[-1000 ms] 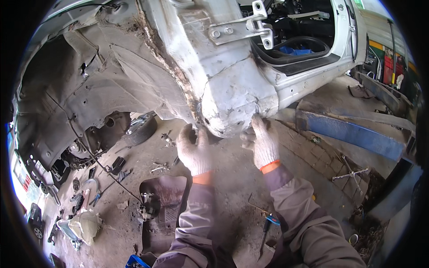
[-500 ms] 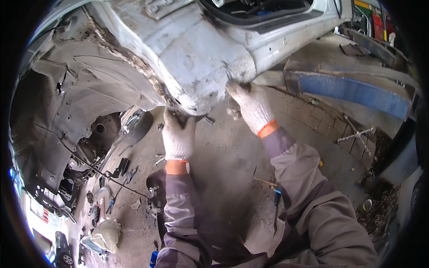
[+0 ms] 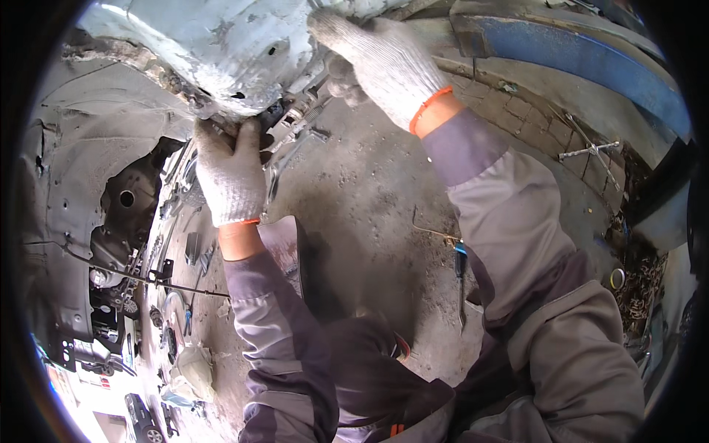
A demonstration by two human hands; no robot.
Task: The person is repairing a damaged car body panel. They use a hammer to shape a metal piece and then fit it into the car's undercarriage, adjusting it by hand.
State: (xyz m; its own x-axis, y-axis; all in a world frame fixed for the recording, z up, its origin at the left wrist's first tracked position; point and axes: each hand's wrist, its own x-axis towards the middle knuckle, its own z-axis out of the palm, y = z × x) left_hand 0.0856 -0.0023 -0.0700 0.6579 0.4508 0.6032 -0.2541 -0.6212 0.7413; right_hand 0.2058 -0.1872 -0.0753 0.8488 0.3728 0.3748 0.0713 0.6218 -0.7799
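Observation:
Both my hands wear white knit gloves with orange cuffs, and my sleeves are grey. My left hand [image 3: 230,173] reaches up under the rusty lower edge of a white car body panel [image 3: 221,44], its fingers curled around a dark metal part [image 3: 292,122] there. My right hand [image 3: 380,59] presses against the panel's underside to the right, fingers bent on the same edge. Small bolts and bracket pieces hang between the two hands. What each hand grips exactly is hidden by the gloves.
The open wheel arch [image 3: 81,192] with dark engine parts lies at the left. A screwdriver with a blue handle [image 3: 461,277] lies on the dusty concrete floor. A blue beam [image 3: 591,63] and a cross wrench [image 3: 591,151] sit at the right. Loose tools litter the lower left [image 3: 177,325].
My head has dropped closer under the panel, so the car fills the top of the view. Both hands moved up to the panel's lower edge and closed on it.

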